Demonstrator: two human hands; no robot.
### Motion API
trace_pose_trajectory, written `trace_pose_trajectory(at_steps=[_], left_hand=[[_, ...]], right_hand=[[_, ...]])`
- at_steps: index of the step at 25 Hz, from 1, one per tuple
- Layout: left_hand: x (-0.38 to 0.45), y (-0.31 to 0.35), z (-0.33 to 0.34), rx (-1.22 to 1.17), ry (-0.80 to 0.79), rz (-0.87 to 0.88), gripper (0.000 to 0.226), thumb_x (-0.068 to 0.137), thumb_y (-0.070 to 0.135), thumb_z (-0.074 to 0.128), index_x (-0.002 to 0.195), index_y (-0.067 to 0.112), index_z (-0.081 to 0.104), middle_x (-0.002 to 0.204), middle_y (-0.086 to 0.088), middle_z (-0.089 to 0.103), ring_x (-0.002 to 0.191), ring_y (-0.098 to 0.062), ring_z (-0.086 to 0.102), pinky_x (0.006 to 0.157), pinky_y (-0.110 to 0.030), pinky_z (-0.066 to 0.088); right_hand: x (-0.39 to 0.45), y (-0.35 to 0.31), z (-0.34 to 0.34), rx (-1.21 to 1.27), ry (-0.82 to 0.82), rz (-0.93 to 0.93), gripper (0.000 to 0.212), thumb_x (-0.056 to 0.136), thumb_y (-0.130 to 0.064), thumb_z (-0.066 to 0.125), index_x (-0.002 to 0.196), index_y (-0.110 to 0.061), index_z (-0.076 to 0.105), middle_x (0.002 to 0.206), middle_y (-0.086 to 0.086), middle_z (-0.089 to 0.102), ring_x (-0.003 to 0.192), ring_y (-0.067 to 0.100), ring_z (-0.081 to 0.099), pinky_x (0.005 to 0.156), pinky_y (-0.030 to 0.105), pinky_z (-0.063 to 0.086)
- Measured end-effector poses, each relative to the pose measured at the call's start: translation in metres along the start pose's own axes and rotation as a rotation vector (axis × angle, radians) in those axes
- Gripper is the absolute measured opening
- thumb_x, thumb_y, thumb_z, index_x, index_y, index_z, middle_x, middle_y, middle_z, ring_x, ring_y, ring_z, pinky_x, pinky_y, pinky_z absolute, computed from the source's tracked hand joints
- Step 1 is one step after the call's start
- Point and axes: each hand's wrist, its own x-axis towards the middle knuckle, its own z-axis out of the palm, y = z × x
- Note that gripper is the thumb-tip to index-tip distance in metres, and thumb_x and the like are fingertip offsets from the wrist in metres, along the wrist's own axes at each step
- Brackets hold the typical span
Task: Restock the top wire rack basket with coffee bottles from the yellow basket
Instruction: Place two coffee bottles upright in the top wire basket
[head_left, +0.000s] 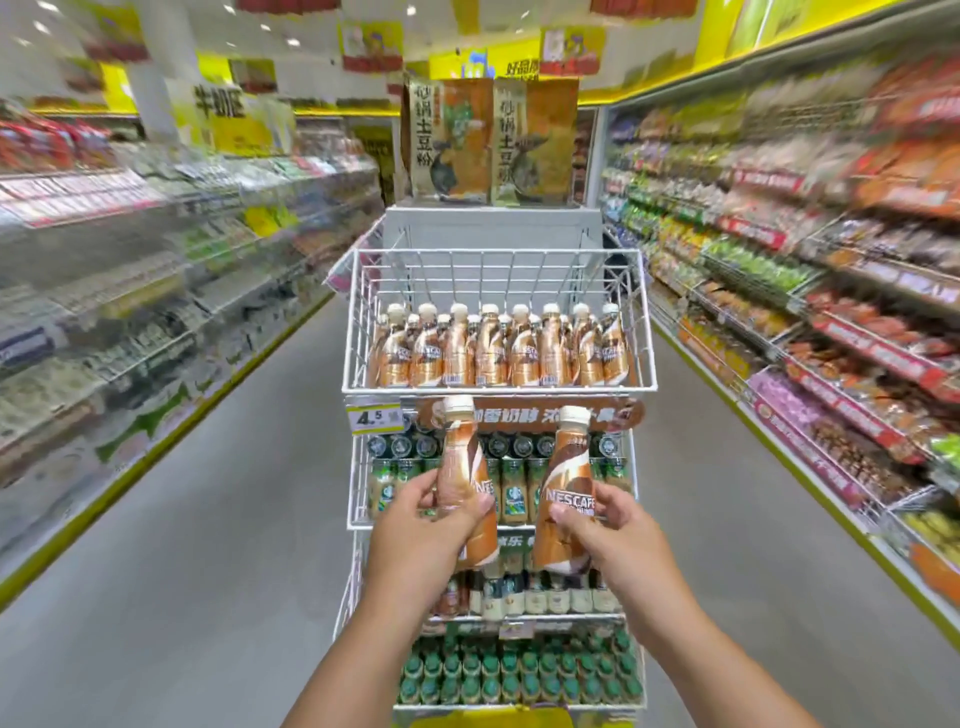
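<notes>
**Two bottles raised toward the top basket**

Nearest the camera, a sliver of the yellow basket (498, 719) shows at the bottom edge, well below the top wire rack basket (497, 387). Below that basket's front rim, the left hand (421, 525) grips one coffee bottle (462, 467) and the right hand (608, 530) grips a second coffee bottle (563, 493), both tilted, caps up. The back rows look full; the front strip seems free. Best lift each clear over the rim, straighten it, and set it down label forward without knocking the standing bottles (498, 348).
</notes>
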Motion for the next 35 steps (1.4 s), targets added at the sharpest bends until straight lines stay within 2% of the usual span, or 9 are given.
trace_pose_trajectory(at_steps=[5,9,14,19,21,25,29,33,35], left_hand=[[0.021,0.025,-0.001,-0.003,-0.079,0.0,0.057,0.067,0.06,0.084,0.117,0.039,0.067,0.105,0.02,0.07,0.09,-0.007,0.073,0.084,-0.042,0.061],[0.043,0.036,0.014,0.019,-0.101,-0.001,0.051,0.072,0.056,0.084,0.117,0.041,0.066,0.104,0.022,0.069,0.085,-0.008,0.073,0.082,-0.042,0.062],[0.073,0.042,0.054,0.041,-0.074,-0.003,0.043,0.077,0.05,0.083,0.115,0.039,0.066,0.098,0.017,0.072,0.08,-0.004,0.073,0.07,-0.029,0.059],[0.112,0.055,0.11,0.081,-0.04,-0.012,0.058,0.076,0.055,0.082,0.128,0.039,0.062,0.106,0.017,0.07,0.078,-0.004,0.074,0.08,-0.038,0.062],[0.128,0.063,0.131,0.128,-0.032,-0.005,0.069,0.074,0.062,0.08,0.135,0.04,0.057,0.118,0.017,0.065,0.091,-0.006,0.071,0.084,-0.036,0.059],[0.16,0.078,0.162,0.122,-0.053,0.008,0.053,0.081,0.055,0.078,0.125,0.042,0.053,0.116,0.02,0.061,0.091,0.003,0.061,0.066,-0.018,0.047],[0.2,0.085,0.187,0.138,-0.087,0.03,0.055,0.077,0.056,0.081,0.123,0.032,0.063,0.109,0.015,0.071,0.096,-0.008,0.071,0.085,-0.036,0.061],[0.229,0.082,0.204,0.179,-0.101,0.058,0.078,0.076,0.059,0.08,0.143,0.027,0.056,0.136,0.006,0.063,0.119,-0.016,0.063,0.1,-0.04,0.054],[0.243,0.078,0.209,0.197,-0.103,0.078,0.08,0.078,0.059,0.079,0.146,0.025,0.055,0.149,0.006,0.052,0.133,-0.02,0.053,0.11,-0.042,0.046]], right_hand=[[0.002,-0.028,0.011,-0.013,0.015,-0.019,0.041,0.081,-0.018,0.087,0.118,-0.025,0.071,0.104,-0.009,0.079,0.091,0.013,0.077,0.072,0.028,0.059],[0.019,-0.037,0.0,0.0,0.011,-0.037,0.035,0.084,-0.014,0.083,0.115,-0.027,0.074,0.1,-0.004,0.081,0.089,0.017,0.078,0.067,0.026,0.06],[0.075,-0.03,-0.03,-0.001,0.047,-0.03,0.056,0.08,-0.014,0.087,0.133,-0.019,0.068,0.102,-0.003,0.081,0.085,0.018,0.079,0.062,0.027,0.06],[0.151,-0.033,-0.074,-0.013,0.006,-0.033,0.055,0.077,-0.017,0.089,0.129,-0.021,0.07,0.097,-0.004,0.081,0.084,0.014,0.078,0.066,0.026,0.06],[0.182,-0.037,-0.089,-0.014,-0.009,-0.05,0.061,0.075,-0.021,0.092,0.131,-0.022,0.068,0.104,-0.003,0.08,0.087,0.012,0.078,0.073,0.027,0.061],[0.236,-0.042,-0.105,-0.017,-0.02,-0.069,0.067,0.072,-0.029,0.094,0.133,-0.024,0.068,0.113,-0.003,0.078,0.089,0.015,0.078,0.081,0.035,0.063],[0.276,-0.046,-0.103,-0.061,0.013,-0.074,0.069,0.064,-0.045,0.096,0.125,-0.029,0.07,0.117,-0.005,0.076,0.094,0.012,0.077,0.091,0.04,0.061],[0.293,-0.05,-0.092,-0.14,0.07,-0.108,0.049,0.075,-0.034,0.092,0.114,-0.039,0.064,0.087,-0.019,0.073,0.068,-0.007,0.071,0.066,0.014,0.058],[0.303,-0.048,-0.087,-0.231,0.09,-0.095,0.046,0.076,-0.033,0.091,0.117,-0.032,0.07,0.093,-0.014,0.076,0.068,0.0,0.074,0.064,0.024,0.062]])
